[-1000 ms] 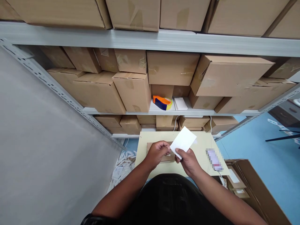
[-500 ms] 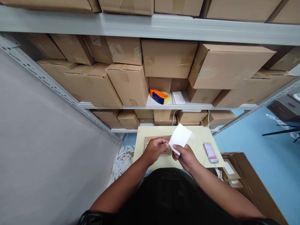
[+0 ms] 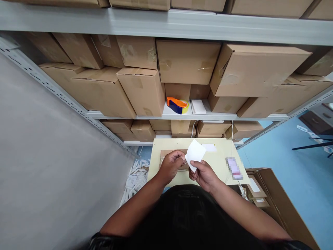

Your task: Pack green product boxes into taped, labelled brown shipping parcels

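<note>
Above the pale yellow table, a small blank white label [image 3: 195, 152] is held up, slightly curled and tilted. My right hand [image 3: 203, 173] grips its lower edge, thumb on top and fingers beneath. At the label's left corner, my left hand [image 3: 172, 165] is closed in a pinch; its fingertips touch that corner. A flat brown cardboard package [image 3: 166, 153] with shiny clear tape lies beneath my left hand, which partly hides it. Another white slip [image 3: 209, 147] rests on the table just behind the held label.
The table [image 3: 161, 144] also bears a pixelated phone-like object [image 3: 234, 168] at right. A tape dispenser [image 3: 178, 105] and a white stack [image 3: 198, 106] sit on the shelf among cardboard boxes [image 3: 188, 62]. A large open carton [image 3: 283, 205] stands right; paper scraps [image 3: 134, 178] lie left.
Both hands and the label have shifted slightly left. The label has turned a little, and more of the white slip behind it shows.
</note>
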`<state>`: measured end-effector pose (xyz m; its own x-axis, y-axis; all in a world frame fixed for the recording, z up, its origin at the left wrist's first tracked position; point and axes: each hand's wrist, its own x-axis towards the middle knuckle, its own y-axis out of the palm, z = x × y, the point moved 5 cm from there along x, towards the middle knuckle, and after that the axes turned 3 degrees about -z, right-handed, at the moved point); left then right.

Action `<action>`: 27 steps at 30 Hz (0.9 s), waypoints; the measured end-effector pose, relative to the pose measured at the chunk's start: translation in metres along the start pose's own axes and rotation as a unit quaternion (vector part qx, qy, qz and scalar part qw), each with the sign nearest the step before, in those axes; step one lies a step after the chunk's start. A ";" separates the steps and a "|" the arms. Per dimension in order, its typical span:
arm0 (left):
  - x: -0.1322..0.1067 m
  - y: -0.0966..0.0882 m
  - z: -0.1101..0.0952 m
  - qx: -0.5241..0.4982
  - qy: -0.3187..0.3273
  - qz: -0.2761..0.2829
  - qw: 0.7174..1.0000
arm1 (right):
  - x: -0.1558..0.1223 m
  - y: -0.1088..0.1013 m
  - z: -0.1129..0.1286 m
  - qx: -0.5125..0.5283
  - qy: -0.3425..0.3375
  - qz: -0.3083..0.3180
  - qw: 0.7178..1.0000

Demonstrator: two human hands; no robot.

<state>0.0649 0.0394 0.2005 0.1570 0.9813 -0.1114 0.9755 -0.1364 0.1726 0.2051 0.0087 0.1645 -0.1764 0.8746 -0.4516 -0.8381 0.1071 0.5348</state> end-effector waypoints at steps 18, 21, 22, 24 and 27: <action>-0.005 -0.010 0.013 0.099 -0.003 0.037 0.994 | -0.001 -0.005 0.044 -0.167 -0.196 -0.050 0.965; -0.003 -0.014 0.010 0.108 -0.008 0.041 0.993 | 0.001 -0.007 0.044 -0.184 -0.199 -0.050 0.961; -0.001 -0.017 0.008 0.106 -0.009 0.036 0.994 | 0.001 -0.008 0.044 -0.189 -0.199 -0.049 0.960; 0.004 -0.026 -0.002 0.086 -0.005 0.020 0.996 | 0.002 -0.012 0.044 -0.195 -0.193 -0.044 0.960; 0.013 -0.038 -0.021 0.050 0.022 0.016 0.998 | 0.003 -0.017 0.044 -0.211 -0.163 -0.029 0.963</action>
<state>0.0264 0.0604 0.2135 0.1827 0.9811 -0.0638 0.9812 -0.1777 0.0756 0.2416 0.0303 0.1851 -0.0095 0.9822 -0.1876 -0.9890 0.0185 0.1469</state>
